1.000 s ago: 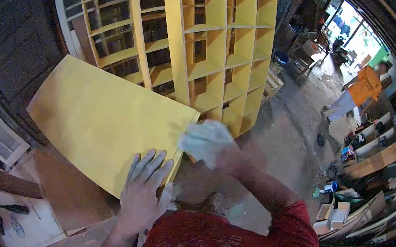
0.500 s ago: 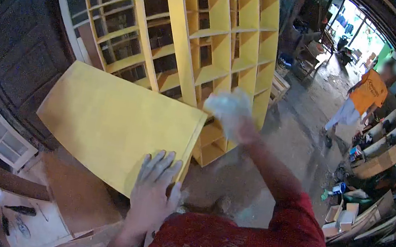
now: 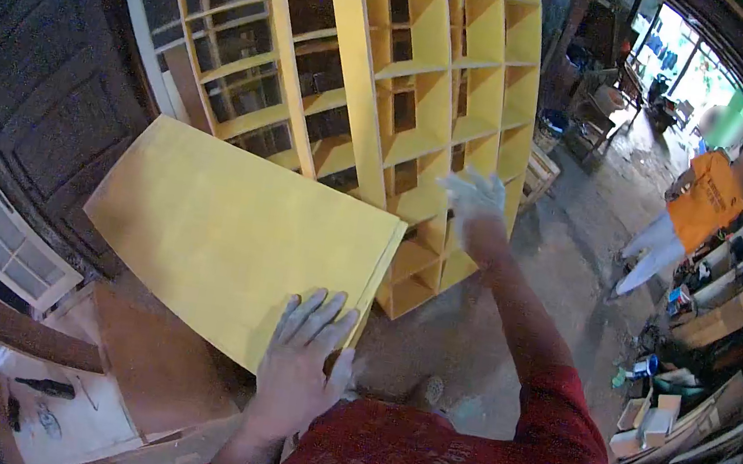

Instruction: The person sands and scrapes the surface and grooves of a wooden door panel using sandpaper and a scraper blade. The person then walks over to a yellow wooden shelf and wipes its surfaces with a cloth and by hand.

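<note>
A wide pale yellow panel (image 3: 231, 232) lies at a slant, left of the middle. My left hand (image 3: 307, 350) rests on its near right corner, fingers spread, with the thumb by the edge. Whitish dust covers its fingers. My right hand (image 3: 477, 210) is raised past the panel's right end, in front of the yellow shelf unit (image 3: 428, 89). Its fingers are whitish and apart, slightly blurred, with nothing seen in them. The tall shelf unit has many square compartments and stands behind the panel.
A person in an orange shirt (image 3: 712, 197) stands at the right. Near them are a cardboard box (image 3: 722, 311) and heaped items. A dark door (image 3: 43, 86) and a white-framed window (image 3: 1, 230) are at the left. A brown board (image 3: 153, 358) lies below the panel.
My right hand has moved right and its fingers have spread. My left hand stays on the panel. The view has shifted a little, and the person in orange now faces more this way.
</note>
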A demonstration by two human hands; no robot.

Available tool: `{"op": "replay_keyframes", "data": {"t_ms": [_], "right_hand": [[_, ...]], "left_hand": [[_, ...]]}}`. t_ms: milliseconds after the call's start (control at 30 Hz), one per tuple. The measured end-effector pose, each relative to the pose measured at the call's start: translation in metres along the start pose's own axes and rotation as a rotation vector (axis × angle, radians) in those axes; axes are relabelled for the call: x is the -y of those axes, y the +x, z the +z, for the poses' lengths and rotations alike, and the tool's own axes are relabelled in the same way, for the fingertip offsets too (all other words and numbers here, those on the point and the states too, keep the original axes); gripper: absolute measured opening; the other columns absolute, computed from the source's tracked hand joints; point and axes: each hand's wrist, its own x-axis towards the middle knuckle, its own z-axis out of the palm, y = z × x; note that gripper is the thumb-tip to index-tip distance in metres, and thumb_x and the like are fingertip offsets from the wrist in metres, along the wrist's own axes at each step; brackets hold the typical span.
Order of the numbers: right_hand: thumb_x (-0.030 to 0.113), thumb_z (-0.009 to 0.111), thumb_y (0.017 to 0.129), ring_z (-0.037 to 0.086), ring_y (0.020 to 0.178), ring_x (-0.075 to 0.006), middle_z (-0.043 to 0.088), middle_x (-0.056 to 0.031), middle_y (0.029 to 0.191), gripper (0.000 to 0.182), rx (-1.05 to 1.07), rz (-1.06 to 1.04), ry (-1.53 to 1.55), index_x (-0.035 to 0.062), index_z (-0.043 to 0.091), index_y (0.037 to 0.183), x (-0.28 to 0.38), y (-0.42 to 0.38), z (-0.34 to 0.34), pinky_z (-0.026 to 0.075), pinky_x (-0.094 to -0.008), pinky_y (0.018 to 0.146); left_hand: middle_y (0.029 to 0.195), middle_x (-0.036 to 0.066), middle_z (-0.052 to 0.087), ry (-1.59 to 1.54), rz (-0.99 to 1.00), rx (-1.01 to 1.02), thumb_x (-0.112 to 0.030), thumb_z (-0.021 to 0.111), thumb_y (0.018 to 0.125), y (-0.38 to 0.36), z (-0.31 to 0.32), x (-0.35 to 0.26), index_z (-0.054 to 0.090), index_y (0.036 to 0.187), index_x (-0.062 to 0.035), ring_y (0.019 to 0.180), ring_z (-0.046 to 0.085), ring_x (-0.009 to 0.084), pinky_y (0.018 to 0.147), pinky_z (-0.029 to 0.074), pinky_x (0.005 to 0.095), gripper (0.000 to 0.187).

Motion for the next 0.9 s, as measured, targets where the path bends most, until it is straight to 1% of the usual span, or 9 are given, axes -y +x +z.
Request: {"op": "replay_keyframes", "data": {"t_ms": [100, 133, 200, 267, 467, 533, 633, 767, 900], "right_hand": [[0.010, 0.060, 0.096, 0.071, 0.107, -0.0364, 0.078, -0.0099, 0.110, 0.024, 0.014, -0.050, 0.584, 0.0118, 0.073, 0.116, 0.062, 0.024, -0.037, 0.052, -0.0531, 0.103], [0.011, 0.057, 0.098, 0.070, 0.104, -0.0359, 0.076, -0.0109, 0.103, 0.022, 0.686, -0.151, 0.181, 0.0093, 0.073, 0.113, 0.092, 0.027, -0.038, 0.053, -0.0536, 0.091], [0.013, 0.057, 0.098, 0.070, 0.104, -0.0344, 0.076, -0.0097, 0.103, 0.021, 0.310, -0.019, 0.520, 0.0112, 0.074, 0.112, 0.048, -0.011, 0.023, 0.052, -0.0519, 0.091], [0.014, 0.058, 0.099, 0.071, 0.103, -0.0315, 0.074, -0.0074, 0.104, 0.020, -0.037, -0.092, -0.093, 0.0136, 0.075, 0.110, 0.013, 0.000, 0.002, 0.052, -0.0497, 0.091], [0.016, 0.059, 0.101, 0.069, 0.109, -0.0342, 0.074, -0.0095, 0.107, 0.022, 0.160, 0.286, 0.783, 0.0131, 0.076, 0.114, 0.037, -0.010, 0.028, 0.051, -0.0534, 0.097], [0.017, 0.061, 0.100, 0.066, 0.119, -0.0380, 0.072, -0.0130, 0.114, 0.023, 0.007, -0.034, -0.011, 0.0109, 0.076, 0.116, 0.018, 0.000, -0.004, 0.048, -0.0541, 0.102], [0.014, 0.060, 0.100, 0.061, 0.131, -0.0388, 0.071, -0.0138, 0.130, 0.028, 0.141, 0.176, 0.206, 0.0110, 0.076, 0.123, 0.034, 0.016, -0.024, 0.044, -0.0545, 0.112], [0.012, 0.065, 0.096, 0.060, 0.137, -0.0376, 0.070, -0.0122, 0.135, 0.035, 0.245, -0.039, 0.601, 0.0093, 0.073, 0.130, 0.138, -0.037, -0.033, 0.045, -0.0558, 0.115], [0.016, 0.067, 0.094, 0.060, 0.136, -0.0359, 0.069, -0.0103, 0.133, 0.034, 0.338, -0.250, 0.666, 0.0125, 0.072, 0.127, 0.123, -0.020, -0.050, 0.046, -0.0546, 0.116]], "left_hand": [[0.152, 0.020, 0.062, 0.001, 0.004, 0.003, -0.020, 0.072, 0.096, -0.001, -0.001, 0.001, 0.068, 0.141, -0.0052, 0.147, 0.053, 0.0426, 0.129, 0.032, 0.0619, 0.048], [0.152, 0.020, 0.062, -0.002, 0.007, 0.007, -0.020, 0.072, 0.096, -0.001, -0.001, 0.000, 0.069, 0.141, -0.0052, 0.147, 0.052, 0.0424, 0.129, 0.032, 0.0618, 0.048], [0.152, 0.020, 0.062, -0.003, 0.014, 0.014, -0.020, 0.072, 0.096, 0.000, -0.003, 0.000, 0.069, 0.140, -0.0052, 0.148, 0.052, 0.0423, 0.129, 0.032, 0.0617, 0.047], [0.152, 0.020, 0.062, -0.007, 0.014, -0.008, -0.020, 0.072, 0.096, 0.002, 0.000, 0.000, 0.070, 0.139, -0.0051, 0.148, 0.052, 0.0423, 0.129, 0.032, 0.0618, 0.046], [0.152, 0.016, 0.065, -0.004, -0.003, -0.007, -0.019, 0.077, 0.093, 0.003, 0.001, -0.002, 0.072, 0.137, -0.0084, 0.148, 0.053, 0.0420, 0.129, 0.034, 0.0589, 0.046], [0.151, 0.017, 0.064, -0.025, -0.014, 0.009, -0.020, 0.075, 0.094, 0.000, 0.004, -0.003, 0.073, 0.134, -0.0067, 0.148, 0.052, 0.0422, 0.129, 0.034, 0.0600, 0.043], [0.156, 0.022, 0.057, 0.004, 0.020, 0.043, -0.022, 0.075, 0.094, 0.008, 0.002, 0.004, 0.066, 0.143, -0.0035, 0.151, 0.047, 0.0443, 0.130, 0.031, 0.0614, 0.052], [0.169, 0.031, 0.037, -0.022, -0.065, -0.101, -0.034, 0.072, 0.098, 0.002, 0.000, -0.010, 0.040, 0.164, 0.0037, 0.160, 0.032, 0.0492, 0.132, 0.021, 0.0633, 0.082], [0.175, 0.035, 0.022, -0.085, -0.122, -0.110, -0.047, 0.061, 0.103, -0.006, -0.014, -0.005, 0.020, 0.170, 0.0078, 0.165, 0.017, 0.0517, 0.133, 0.010, 0.0644, 0.095]]}}
